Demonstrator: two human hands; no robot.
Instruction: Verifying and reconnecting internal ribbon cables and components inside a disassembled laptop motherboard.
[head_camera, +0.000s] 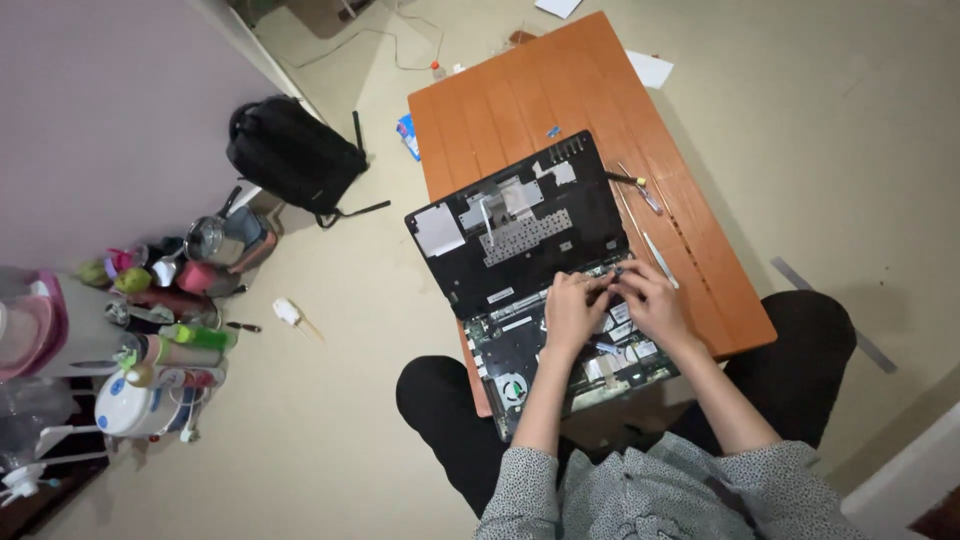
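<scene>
working over an opened laptop (530, 260) that lies on a low orange wooden table (520, 90), both hands meet at the laptop's right middle, where the black upper shell gives way to the exposed board (560, 350). the left hand (572, 312) and right hand (652, 305) pinch narrowly toward a small dark part (617, 270) between their fingertips; whether either truly grips it i cannot tell. that part sits just above both hands, slightly nearer the right one. the laptop's long axis runs diagonally, from near the person's lap up and away. a screwdriver (628, 180) and thin tools (660, 258) lie just right of the laptop; a black backpack (295, 155) sits well to its left.
</scene>
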